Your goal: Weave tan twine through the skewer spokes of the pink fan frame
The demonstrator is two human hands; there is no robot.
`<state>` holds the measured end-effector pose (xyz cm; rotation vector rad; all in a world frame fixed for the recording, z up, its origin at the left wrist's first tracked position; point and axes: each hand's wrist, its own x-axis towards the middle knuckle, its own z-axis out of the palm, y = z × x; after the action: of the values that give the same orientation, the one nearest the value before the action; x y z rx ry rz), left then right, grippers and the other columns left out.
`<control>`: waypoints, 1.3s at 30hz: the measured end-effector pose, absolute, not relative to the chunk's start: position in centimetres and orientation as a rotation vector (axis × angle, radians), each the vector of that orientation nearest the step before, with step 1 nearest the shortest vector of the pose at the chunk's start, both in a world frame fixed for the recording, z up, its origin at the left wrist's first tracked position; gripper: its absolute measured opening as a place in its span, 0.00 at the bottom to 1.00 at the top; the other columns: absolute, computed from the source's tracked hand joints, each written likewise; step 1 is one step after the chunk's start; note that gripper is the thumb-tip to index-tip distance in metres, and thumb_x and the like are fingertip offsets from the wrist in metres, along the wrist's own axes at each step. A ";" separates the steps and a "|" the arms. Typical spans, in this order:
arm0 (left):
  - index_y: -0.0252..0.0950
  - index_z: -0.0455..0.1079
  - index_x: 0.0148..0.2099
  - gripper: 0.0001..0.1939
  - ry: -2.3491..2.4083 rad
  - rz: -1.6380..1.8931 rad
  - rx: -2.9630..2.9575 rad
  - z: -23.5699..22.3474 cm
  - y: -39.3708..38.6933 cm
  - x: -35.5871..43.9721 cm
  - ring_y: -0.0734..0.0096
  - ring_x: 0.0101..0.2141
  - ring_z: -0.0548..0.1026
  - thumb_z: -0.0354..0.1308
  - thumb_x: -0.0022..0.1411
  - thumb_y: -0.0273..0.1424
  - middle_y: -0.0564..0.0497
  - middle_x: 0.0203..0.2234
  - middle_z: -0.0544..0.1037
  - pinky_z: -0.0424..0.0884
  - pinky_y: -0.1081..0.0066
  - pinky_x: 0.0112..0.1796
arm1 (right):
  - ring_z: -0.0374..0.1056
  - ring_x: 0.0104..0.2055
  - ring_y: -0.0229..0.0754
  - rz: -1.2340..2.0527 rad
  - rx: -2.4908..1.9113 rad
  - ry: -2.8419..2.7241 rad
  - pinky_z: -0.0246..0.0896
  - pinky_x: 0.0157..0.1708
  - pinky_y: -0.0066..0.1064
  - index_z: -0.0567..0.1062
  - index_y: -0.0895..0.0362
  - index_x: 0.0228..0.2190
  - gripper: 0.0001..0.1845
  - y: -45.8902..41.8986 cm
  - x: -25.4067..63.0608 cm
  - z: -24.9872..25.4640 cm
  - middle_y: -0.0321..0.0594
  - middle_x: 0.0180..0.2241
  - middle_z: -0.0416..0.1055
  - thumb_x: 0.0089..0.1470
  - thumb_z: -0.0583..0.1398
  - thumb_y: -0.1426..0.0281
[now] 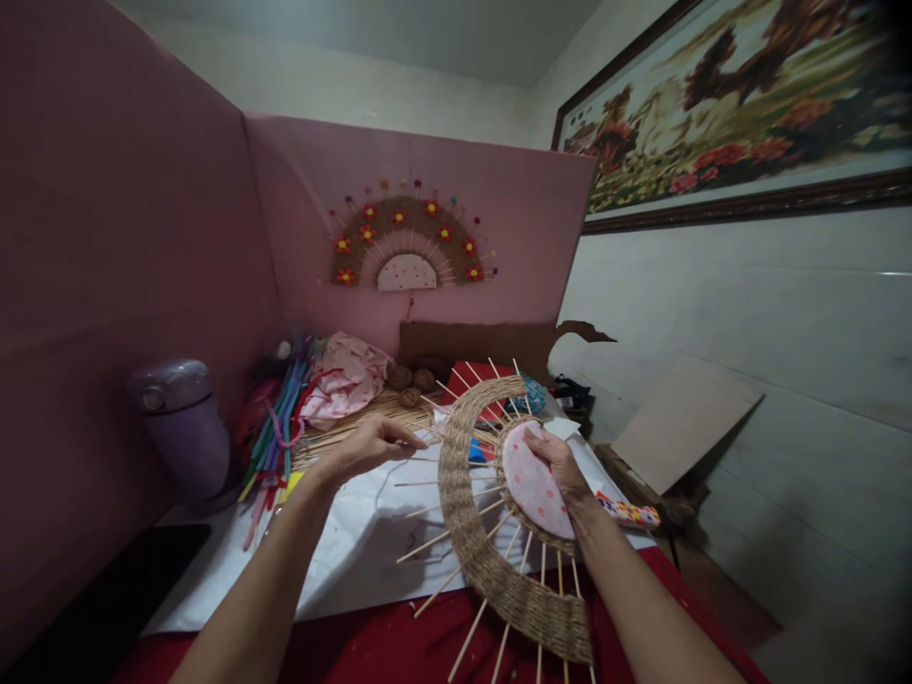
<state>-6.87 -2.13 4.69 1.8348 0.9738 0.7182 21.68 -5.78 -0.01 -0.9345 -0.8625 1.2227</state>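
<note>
A half-round woven fan (460,494) is held up in front of me, tilted onto its side. Its wide band of brown cord is woven across thin wooden sticks, whose bare ends stick out past the outer edge. My right hand (560,465) grips the pink dotted cloth centre (531,475), thumb on the front and the other fingers hidden behind. At the fan's left edge, my left hand (374,445) is closed in a pinch at the end of one stick; the tip between its fingers is hard to see.
On the white-covered table (342,560) lie pipe cleaners (285,408), dotted cloth (349,375), balls of brown cord (409,385) and loose sticks (328,437). A purple bottle (185,437) stands left. A finished flowered fan (403,228) hangs on the pink board (285,199).
</note>
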 end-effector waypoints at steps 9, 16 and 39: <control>0.32 0.78 0.33 0.10 0.998 0.774 1.894 5.3 -2.8 -6.3 0.75 0.24 0.69 0.62 0.44 0.28 0.47 0.24 0.78 0.63 0.76 0.26 | 0.59 0.18 0.33 1.243 -0.920 -0.857 0.54 0.17 0.25 0.73 0.60 0.25 0.18 -5.7 21.8 -0.2 0.33 0.17 0.67 0.35 0.68 0.61; 0.31 0.75 0.42 0.19 0.881 0.666 1.735 5.6 -2.7 -8.1 0.82 0.16 0.52 0.54 0.45 0.24 0.58 0.13 0.61 0.46 0.77 0.18 | 0.59 0.18 0.33 1.242 -0.916 -0.829 0.54 0.18 0.24 0.73 0.59 0.24 0.18 -5.9 21.8 0.0 0.33 0.17 0.67 0.32 0.69 0.61; 0.30 0.73 0.46 0.18 0.736 0.478 1.720 4.6 -3.3 -6.5 0.84 0.17 0.47 0.57 0.52 0.31 0.60 0.14 0.53 0.43 0.78 0.18 | 0.59 0.18 0.33 1.275 -0.867 -0.784 0.53 0.18 0.24 0.72 0.59 0.24 0.18 -5.9 21.8 -0.3 0.32 0.17 0.67 0.33 0.69 0.62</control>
<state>-6.48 -3.33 4.59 1.7196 0.7357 0.4780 21.77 -5.93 -0.35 -0.8673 -0.7839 1.2749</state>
